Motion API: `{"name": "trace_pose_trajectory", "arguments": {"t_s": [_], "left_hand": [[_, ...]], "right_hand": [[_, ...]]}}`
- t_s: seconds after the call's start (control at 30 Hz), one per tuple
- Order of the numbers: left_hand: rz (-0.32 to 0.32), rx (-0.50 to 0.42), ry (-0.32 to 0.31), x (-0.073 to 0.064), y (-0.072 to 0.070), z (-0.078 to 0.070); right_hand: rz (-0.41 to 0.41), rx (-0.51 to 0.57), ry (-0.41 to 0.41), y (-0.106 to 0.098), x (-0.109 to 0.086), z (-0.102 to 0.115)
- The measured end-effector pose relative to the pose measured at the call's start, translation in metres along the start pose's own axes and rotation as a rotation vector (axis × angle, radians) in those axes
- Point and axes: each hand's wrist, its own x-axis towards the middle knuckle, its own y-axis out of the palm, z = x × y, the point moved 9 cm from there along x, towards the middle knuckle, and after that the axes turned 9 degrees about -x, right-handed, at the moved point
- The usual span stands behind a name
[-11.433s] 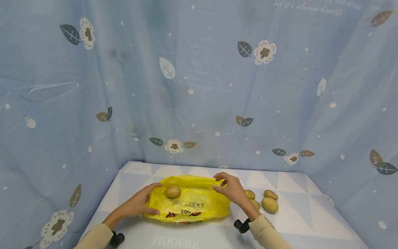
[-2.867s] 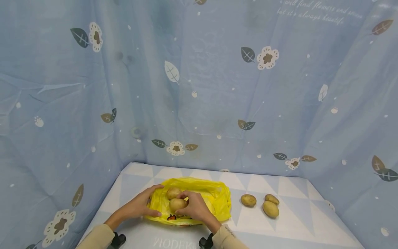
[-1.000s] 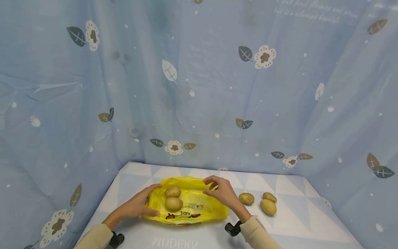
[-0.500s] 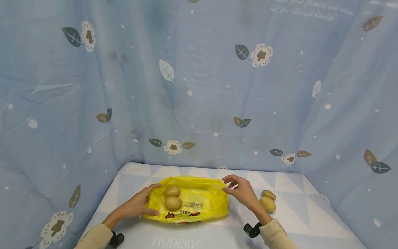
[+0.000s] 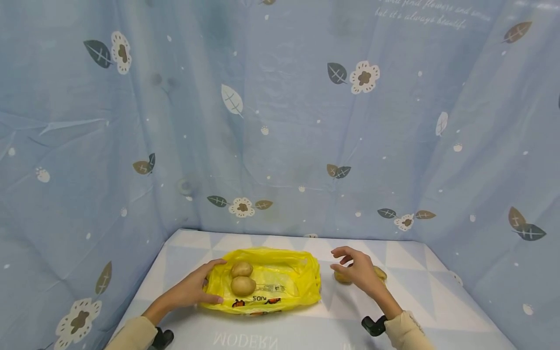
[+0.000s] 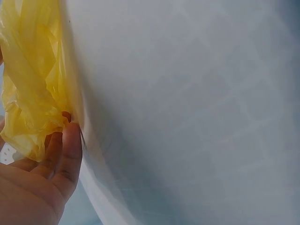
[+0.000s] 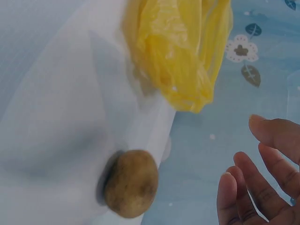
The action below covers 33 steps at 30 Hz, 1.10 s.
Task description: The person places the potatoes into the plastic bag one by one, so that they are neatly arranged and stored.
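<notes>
A yellow plastic bag [image 5: 284, 284] lies on the table with its mouth spread, printed "KIDS" along the near side. Inside its left part sit two potatoes, one round [image 5: 241, 269] and a nearer one [image 5: 243, 286]. My left hand [image 5: 192, 287] holds the bag's left end, thumb at the near edge and fingers at the far one; the left wrist view shows fingertips [image 6: 71, 136] against the crumpled plastic. To the right of the bag, my right hand [image 5: 359, 270] hovers with loosely bent fingers and nothing in them. Beneath it lies a potato [image 5: 342, 278], seen whole in the right wrist view [image 7: 132, 183].
Another potato [image 5: 380, 274] lies farther right, partly hidden behind the right hand and wrist. The table [image 5: 437, 301] has a pale triangle-patterned cover. A blue curtain [image 5: 280, 146] with leaves and flowers encloses its back and sides.
A second potato came to rest in the bag beside the first after the right hand carried it there. The right hand then moved right, over the loose potatoes. The left hand stayed on the bag.
</notes>
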Motion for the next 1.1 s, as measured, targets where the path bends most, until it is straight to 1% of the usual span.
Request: {"name": "trace_pose_trajectory", "arguments": {"t_s": [0.17, 0.43, 0.6, 0.87, 0.97, 1.1], "left_hand": [[0.003, -0.007, 0.004, 0.0, 0.001, 0.0], [0.002, 0.014, -0.004, 0.0, 0.001, 0.0], [-0.002, 0.014, -0.015, 0.0, 0.0, 0.0], [0.008, 0.004, 0.002, 0.0, 0.0, -0.002], [0.005, 0.002, 0.003, 0.0, 0.0, -0.001], [-0.001, 0.009, 0.004, 0.0, -0.001, 0.0]], "right_hand": [[0.002, -0.031, 0.058, -0.007, -0.009, -0.022], [-0.036, -0.088, 0.087, -0.022, -0.023, -0.053], [-0.028, -0.084, 0.128, -0.028, -0.032, -0.07], [-0.012, -0.077, 0.191, -0.032, -0.046, -0.094], [-0.013, -0.075, 0.198, -0.034, -0.049, -0.1], [-0.018, -0.106, 0.203, -0.037, -0.051, -0.106]]}}
